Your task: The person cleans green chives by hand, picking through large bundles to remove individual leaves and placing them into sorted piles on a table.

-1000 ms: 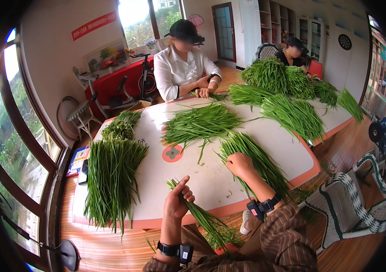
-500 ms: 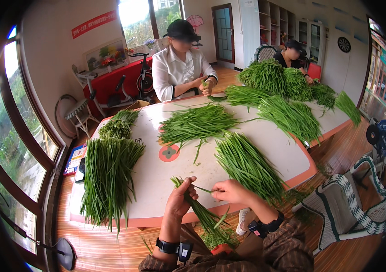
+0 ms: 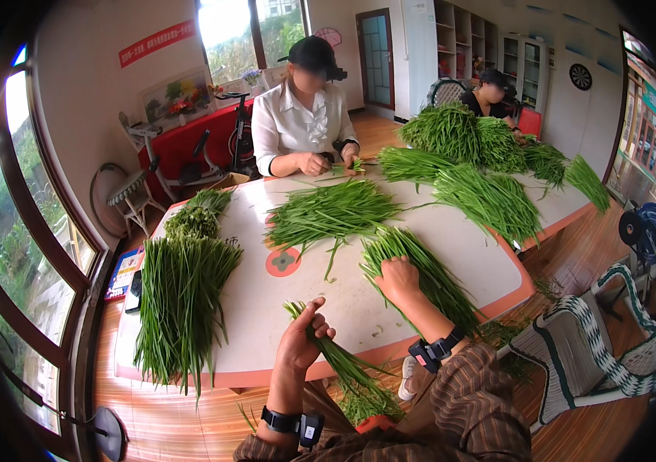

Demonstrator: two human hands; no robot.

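My left hand (image 3: 299, 336) is closed round a small bunch of garlic chives (image 3: 333, 356), the pale cut ends poking up above the thumb and the green leaves trailing down to the right past the table edge. My right hand (image 3: 398, 279) is on the left side of a larger pile of garlic chives (image 3: 439, 289) at the table's near right. Its fingers are curled in among the stalks; the fingertips are partly hidden. Another heap of garlic chives (image 3: 332, 212) lies mid-table, and a thick stack (image 3: 181, 300) hangs over the near left edge.
Across the white table (image 3: 266, 308) a person in a white shirt (image 3: 305, 127) handles a few chives. A second person (image 3: 489, 100) sits behind tall chive heaps (image 3: 443, 135) at the far right. Below the table are loose green trimmings (image 3: 370, 404). A woven chair (image 3: 574, 354) stands at right.
My right hand has moved up and away from the held bunch to the pile on the right. My left hand keeps its hold. The person opposite has lowered and parted their hands.
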